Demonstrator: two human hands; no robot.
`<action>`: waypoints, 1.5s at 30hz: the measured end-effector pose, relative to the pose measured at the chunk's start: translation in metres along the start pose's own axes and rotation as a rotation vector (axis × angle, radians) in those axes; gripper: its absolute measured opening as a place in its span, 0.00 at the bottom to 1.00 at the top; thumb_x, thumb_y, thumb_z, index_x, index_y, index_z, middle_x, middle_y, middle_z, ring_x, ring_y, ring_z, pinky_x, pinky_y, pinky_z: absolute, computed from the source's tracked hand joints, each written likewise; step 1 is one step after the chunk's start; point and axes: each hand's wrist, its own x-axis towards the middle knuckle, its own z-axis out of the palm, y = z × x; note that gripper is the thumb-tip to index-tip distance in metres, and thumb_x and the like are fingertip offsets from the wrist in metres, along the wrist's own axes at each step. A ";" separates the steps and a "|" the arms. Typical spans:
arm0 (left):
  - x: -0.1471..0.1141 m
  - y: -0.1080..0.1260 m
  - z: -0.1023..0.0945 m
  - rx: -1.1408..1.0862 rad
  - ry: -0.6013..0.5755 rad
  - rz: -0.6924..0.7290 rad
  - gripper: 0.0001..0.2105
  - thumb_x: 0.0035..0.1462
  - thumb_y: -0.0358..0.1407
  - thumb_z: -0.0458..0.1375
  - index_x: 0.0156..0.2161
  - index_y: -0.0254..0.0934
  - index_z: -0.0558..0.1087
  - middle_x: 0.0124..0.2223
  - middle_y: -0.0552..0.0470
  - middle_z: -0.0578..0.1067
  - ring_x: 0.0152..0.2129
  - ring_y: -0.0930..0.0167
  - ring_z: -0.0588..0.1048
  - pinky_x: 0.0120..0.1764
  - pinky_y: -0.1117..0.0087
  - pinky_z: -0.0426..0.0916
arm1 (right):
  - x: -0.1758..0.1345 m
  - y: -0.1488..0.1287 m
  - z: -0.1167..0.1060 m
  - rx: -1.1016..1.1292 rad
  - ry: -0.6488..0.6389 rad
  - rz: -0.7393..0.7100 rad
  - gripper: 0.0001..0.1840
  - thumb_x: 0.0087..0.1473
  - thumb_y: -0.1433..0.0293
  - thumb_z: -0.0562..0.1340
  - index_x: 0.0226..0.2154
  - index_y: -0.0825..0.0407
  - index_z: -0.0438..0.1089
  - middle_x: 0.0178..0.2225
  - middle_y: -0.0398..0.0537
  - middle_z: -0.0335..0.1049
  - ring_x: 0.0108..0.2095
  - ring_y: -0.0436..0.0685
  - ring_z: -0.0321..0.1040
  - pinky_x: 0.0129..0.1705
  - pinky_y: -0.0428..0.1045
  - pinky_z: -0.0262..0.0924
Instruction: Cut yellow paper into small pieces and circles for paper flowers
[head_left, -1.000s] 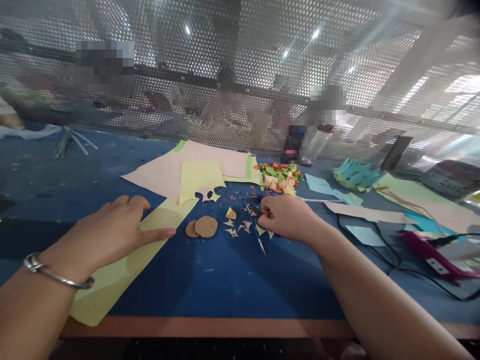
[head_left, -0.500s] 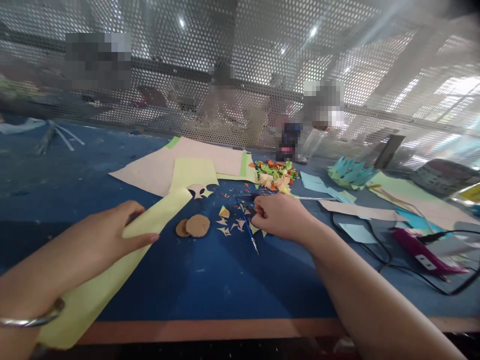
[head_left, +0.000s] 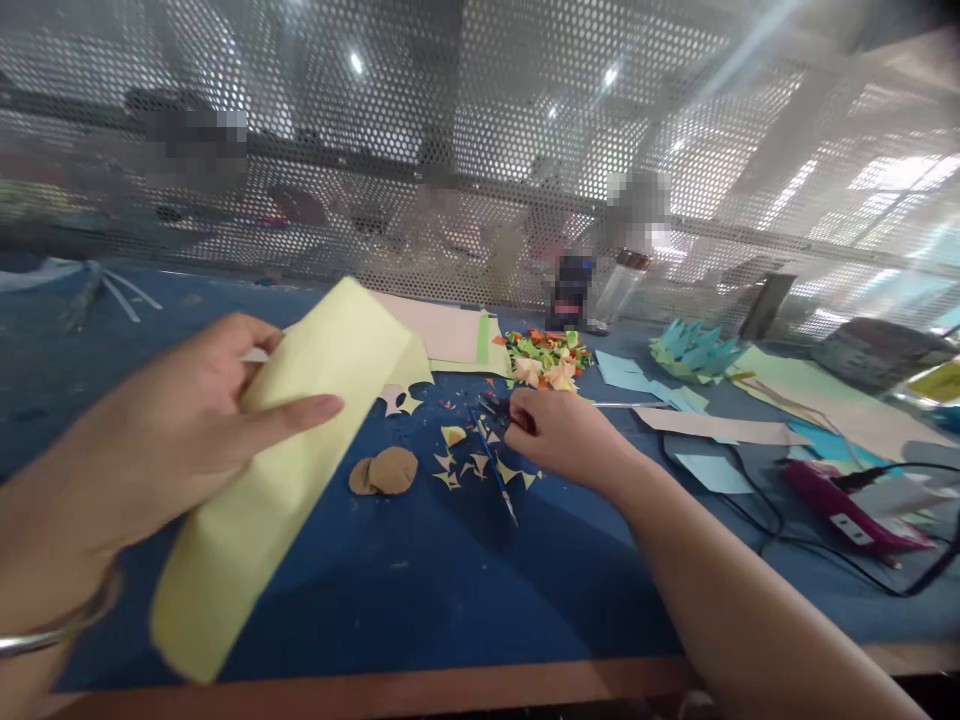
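Observation:
My left hand [head_left: 202, 420] holds a strip of pale yellow paper [head_left: 300, 400] between thumb and fingers, lifted off the blue table and tilted. My right hand [head_left: 559, 435] is closed in a loose fist over the table. A small dark tool [head_left: 491, 404] pokes out at its fingertips; its kind is hard to make out. Just below that hand lie a thin blue tool with a metal tip [head_left: 496, 470] and small pointed paper scraps [head_left: 450, 472]. Two brown discs [head_left: 394, 470] overlap between my hands.
Behind lie pale pink sheets [head_left: 431, 325] and a heap of green and orange paper bits [head_left: 551, 350]. To the right are a blue spiky paper piece [head_left: 694, 350], a magenta power strip [head_left: 851, 510] and black cables. A perforated metal screen [head_left: 465, 120] borders the table's back.
My left hand has raised the yellow paper and swung it, so it now covers part of the pink sheet. My right hand has stayed nearly in place.

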 end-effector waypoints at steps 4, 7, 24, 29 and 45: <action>-0.003 0.010 0.032 -0.362 -0.292 0.019 0.31 0.49 0.42 0.70 0.56 0.46 0.64 0.37 0.51 0.82 0.25 0.60 0.81 0.25 0.64 0.77 | 0.002 -0.001 0.000 0.503 0.095 0.104 0.07 0.52 0.69 0.57 0.25 0.49 0.58 0.20 0.40 0.67 0.21 0.50 0.64 0.25 0.46 0.51; 0.000 0.010 0.046 -0.433 -0.499 -0.051 0.27 0.51 0.37 0.69 0.56 0.42 0.69 0.40 0.47 0.82 0.29 0.59 0.82 0.29 0.63 0.78 | 0.004 0.000 0.001 0.792 0.105 0.143 0.05 0.52 0.71 0.56 0.28 0.49 0.57 0.22 0.40 0.69 0.18 0.49 0.64 0.23 0.46 0.53; 0.016 -0.017 0.070 -0.648 -0.985 -0.204 0.31 0.52 0.36 0.70 0.60 0.45 0.67 0.45 0.48 0.79 0.34 0.69 0.79 0.38 0.67 0.75 | 0.008 -0.021 0.009 1.304 0.020 0.177 0.16 0.59 0.56 0.64 0.37 0.51 0.65 0.22 0.34 0.51 0.18 0.43 0.43 0.17 0.43 0.38; 0.021 -0.024 0.068 -0.636 -1.050 -0.168 0.34 0.53 0.37 0.69 0.64 0.47 0.63 0.46 0.48 0.79 0.35 0.67 0.78 0.39 0.66 0.74 | 0.010 -0.027 0.008 1.366 0.055 0.220 0.14 0.57 0.61 0.66 0.40 0.51 0.66 0.23 0.33 0.56 0.17 0.41 0.46 0.17 0.42 0.42; 0.026 -0.002 0.072 -0.530 -0.754 -0.204 0.15 0.51 0.45 0.69 0.40 0.37 0.79 0.34 0.50 0.82 0.25 0.70 0.78 0.30 0.72 0.72 | 0.007 -0.034 0.013 1.274 -0.115 0.087 0.15 0.59 0.59 0.65 0.35 0.51 0.63 0.20 0.32 0.53 0.17 0.43 0.49 0.19 0.43 0.46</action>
